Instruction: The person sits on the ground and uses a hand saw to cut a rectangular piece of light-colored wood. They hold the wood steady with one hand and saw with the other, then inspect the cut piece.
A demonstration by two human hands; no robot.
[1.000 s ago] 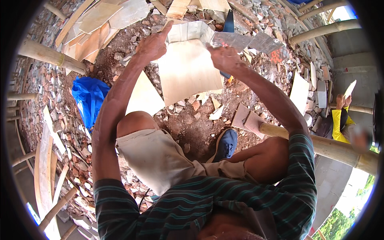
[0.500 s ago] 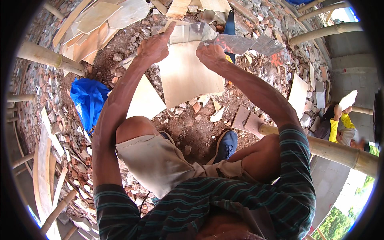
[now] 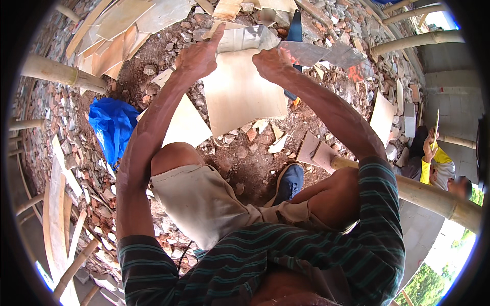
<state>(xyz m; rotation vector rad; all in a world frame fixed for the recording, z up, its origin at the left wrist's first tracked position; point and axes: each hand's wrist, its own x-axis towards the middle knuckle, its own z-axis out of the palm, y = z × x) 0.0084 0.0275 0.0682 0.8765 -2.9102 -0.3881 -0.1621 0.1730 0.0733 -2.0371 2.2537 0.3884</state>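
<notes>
A pale, thin wooden board [image 3: 242, 97] lies in front of me, with a shiny silver strip [image 3: 245, 39] across its far end. My left hand [image 3: 198, 60] is at the board's far left edge, index finger stretched forward beside the strip, the other fingers curled in. Its grip on the edge is partly hidden. At the far right corner my right hand [image 3: 273, 65] is closed on the strip where it meets the board. The strip's loose part [image 3: 306, 53] runs off to the right. A dark blue saw blade [image 3: 294, 29] shows behind the right hand.
Rubble and broken stone cover the ground. Several thin boards [image 3: 120, 30] are piled far left; a blue bag [image 3: 112, 127] lies by my left arm. Bamboo poles [image 3: 434, 199] stand around. At right, a person in yellow sleeves holds a thin piece [image 3: 437, 125].
My right hand has shifted slightly right and nearer me. My left knee has moved a little to the right. The person at right has turned the piece edge-on. My left hand is nearly still.
</notes>
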